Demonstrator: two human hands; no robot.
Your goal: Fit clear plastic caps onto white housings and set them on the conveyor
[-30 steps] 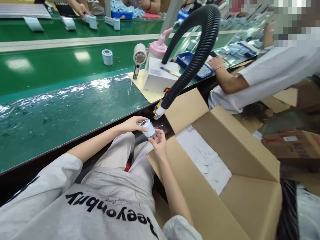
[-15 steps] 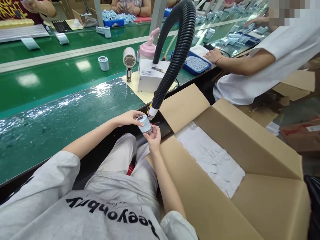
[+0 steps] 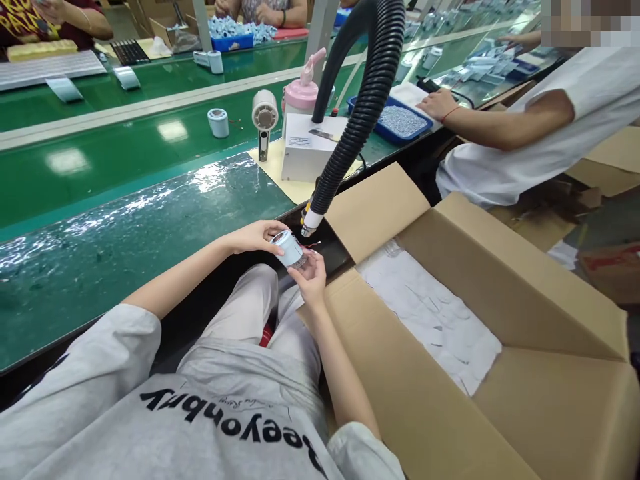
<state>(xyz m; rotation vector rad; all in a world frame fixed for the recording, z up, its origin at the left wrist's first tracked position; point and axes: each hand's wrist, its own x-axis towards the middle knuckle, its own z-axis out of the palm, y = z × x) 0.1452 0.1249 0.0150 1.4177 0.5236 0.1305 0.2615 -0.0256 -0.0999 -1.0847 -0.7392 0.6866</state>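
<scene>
A light blue cylindrical part (image 3: 287,249), with a dark round opening on top and thin red wires at its side, is held tilted above my lap. My left hand (image 3: 257,237) grips its upper left side between thumb and fingers. Around its lower right end close the fingers of my right hand (image 3: 313,275). Just beyond the part hangs the metal-tipped nozzle (image 3: 311,223) of a black ribbed hose (image 3: 361,100), apart from the part. The hose rises from a white box-shaped machine (image 3: 305,157).
An open cardboard box (image 3: 450,240) with white sheeting inside stands at my right. On the green bench are a small handheld fan (image 3: 265,120), a pink-topped bottle (image 3: 301,93) and a similar cylinder (image 3: 219,124). A co-worker's arm (image 3: 495,123) rests near a blue tray (image 3: 400,127).
The nozzle, close against the cylinder before, now has a small gap from it. Both hands keep their hold, and the part has tipped slightly. The whole view has shifted a little.
</scene>
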